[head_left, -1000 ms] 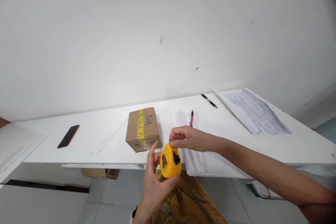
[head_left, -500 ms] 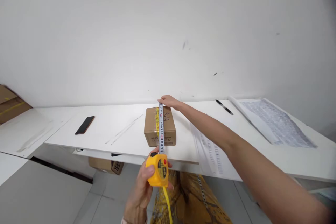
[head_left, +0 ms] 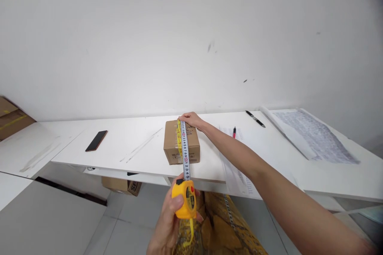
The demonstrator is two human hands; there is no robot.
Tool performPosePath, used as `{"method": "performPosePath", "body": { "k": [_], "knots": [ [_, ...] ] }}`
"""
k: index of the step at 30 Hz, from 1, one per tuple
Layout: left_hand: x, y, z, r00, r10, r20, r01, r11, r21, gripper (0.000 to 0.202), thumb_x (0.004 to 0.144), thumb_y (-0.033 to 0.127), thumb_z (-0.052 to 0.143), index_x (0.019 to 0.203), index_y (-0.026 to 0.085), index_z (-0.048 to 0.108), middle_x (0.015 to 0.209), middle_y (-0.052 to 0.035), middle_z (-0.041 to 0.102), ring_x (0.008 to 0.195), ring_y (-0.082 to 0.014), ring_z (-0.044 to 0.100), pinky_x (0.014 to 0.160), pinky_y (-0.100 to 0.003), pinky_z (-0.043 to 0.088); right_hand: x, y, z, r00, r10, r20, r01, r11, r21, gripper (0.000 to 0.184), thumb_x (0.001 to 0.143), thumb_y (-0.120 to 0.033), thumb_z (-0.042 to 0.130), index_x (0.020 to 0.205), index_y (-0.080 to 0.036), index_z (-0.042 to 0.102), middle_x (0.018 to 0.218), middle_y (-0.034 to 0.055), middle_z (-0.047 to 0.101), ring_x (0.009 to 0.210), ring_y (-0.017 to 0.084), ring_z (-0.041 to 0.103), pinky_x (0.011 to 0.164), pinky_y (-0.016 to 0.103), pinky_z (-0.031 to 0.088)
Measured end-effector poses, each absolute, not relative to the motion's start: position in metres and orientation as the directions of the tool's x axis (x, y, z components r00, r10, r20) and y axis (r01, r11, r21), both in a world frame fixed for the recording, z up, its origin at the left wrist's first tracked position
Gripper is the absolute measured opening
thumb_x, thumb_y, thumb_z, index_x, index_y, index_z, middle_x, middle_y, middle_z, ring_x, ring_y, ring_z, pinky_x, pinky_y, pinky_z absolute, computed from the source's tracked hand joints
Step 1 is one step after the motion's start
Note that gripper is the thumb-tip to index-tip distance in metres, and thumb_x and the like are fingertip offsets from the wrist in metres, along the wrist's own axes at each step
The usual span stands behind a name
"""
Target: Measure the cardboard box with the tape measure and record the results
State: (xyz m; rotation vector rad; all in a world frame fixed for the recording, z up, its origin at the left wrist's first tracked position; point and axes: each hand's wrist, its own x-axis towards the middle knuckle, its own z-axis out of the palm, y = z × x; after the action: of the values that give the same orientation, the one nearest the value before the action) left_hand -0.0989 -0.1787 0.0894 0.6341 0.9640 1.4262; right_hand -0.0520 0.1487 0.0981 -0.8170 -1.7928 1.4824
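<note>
A small brown cardboard box (head_left: 171,137), with yellow tape and handwriting on top, stands on the white desk (head_left: 131,135). My left hand (head_left: 170,215) grips a yellow tape measure (head_left: 184,199) just off the desk's front edge, thumb on its case. Its pulled-out blade (head_left: 184,147) runs away from me over the top of the box, past its front edge. At the far edge of the box, my right hand (head_left: 191,119) pinches the blade's end; the fingertips are partly hidden. A yellow strap hangs from the tape measure's case.
To the left lies a dark phone (head_left: 96,141). On the right are printed sheets (head_left: 236,159), a red-and-black pen (head_left: 234,132), a black pen (head_left: 255,118) and a handwritten paper (head_left: 317,135). Other cardboard boxes sit at far left (head_left: 14,119) and below the desk (head_left: 119,185).
My left hand and the tape measure's case have shifted slightly right and down. My right hand has come a little nearer along the box. The red-and-black pen now shows beyond my forearm.
</note>
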Motion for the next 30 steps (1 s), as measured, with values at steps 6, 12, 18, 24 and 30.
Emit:
{"method": "performPosePath", "body": {
  "k": [6,12,18,24,30],
  "knots": [
    [-0.111,-0.181,0.085,-0.135,0.979,-0.152,-0.437,0.079,0.896,0.076,0.071,0.047,0.077,0.137,0.019,0.052,0.102,-0.0126,0.066,0.08,-0.0237,0.062,0.065,-0.034,0.055,-0.045,0.149,0.112,-0.537,0.831,0.146,0.129,0.252,-0.959,0.024,0.073,-0.039,0.064,0.066,-0.017,0.059,0.068,0.0,0.06,0.065,0.014,0.051,0.062,0.028,0.038],
    [-0.174,-0.184,0.113,-0.079,0.996,-0.033,-0.277,0.01,0.961,0.082,0.067,0.049,0.077,0.139,0.017,0.053,0.111,-0.0156,0.067,0.078,-0.0243,0.064,0.061,-0.032,0.055,0.008,0.136,0.165,-0.482,0.827,0.29,0.052,0.358,-0.932,0.024,0.082,-0.036,0.058,0.067,-0.02,0.048,0.063,-0.0044,0.043,0.06,0.01,0.036,0.058,0.026,0.029],
    [-0.284,-0.125,0.151,-0.13,0.992,-0.004,-0.123,-0.012,0.992,0.066,0.073,0.047,0.069,0.127,0.008,0.063,0.103,-0.0176,0.071,0.072,-0.0214,0.064,0.05,-0.025,0.05,0.052,0.073,0.151,-0.53,0.827,0.19,0.112,0.291,-0.95,0.03,0.083,-0.042,0.059,0.066,-0.021,0.044,0.058,-0.0048,0.044,0.056,0.01,0.035,0.054,0.026,0.026],
    [-0.329,-0.049,0.165,0.024,0.992,-0.126,0.003,0.126,0.992,0.06,0.08,0.053,0.063,0.114,0.003,0.068,0.09,-0.0188,0.073,0.069,-0.0258,0.067,0.053,-0.031,0.054,0.036,0.028,0.089,-0.411,0.901,0.141,0.056,0.179,-0.982,0.036,0.084,-0.053,0.056,0.069,-0.022,0.044,0.06,-0.0045,0.049,0.056,0.011,0.044,0.055,0.026,0.034],
    [-0.321,-0.021,0.166,0.116,0.989,-0.089,0.047,0.084,0.995,0.039,0.094,0.039,0.06,0.123,0.013,0.06,0.118,-0.0117,0.064,0.099,-0.0248,0.065,0.082,-0.042,0.056,0.024,0.022,0.081,-0.383,0.922,0.054,-0.087,0.022,-0.996,0.042,0.079,-0.061,0.06,0.072,-0.023,0.045,0.054,-0.0045,0.055,0.046,0.01,0.046,0.049,0.024,0.037]
  ]
}}
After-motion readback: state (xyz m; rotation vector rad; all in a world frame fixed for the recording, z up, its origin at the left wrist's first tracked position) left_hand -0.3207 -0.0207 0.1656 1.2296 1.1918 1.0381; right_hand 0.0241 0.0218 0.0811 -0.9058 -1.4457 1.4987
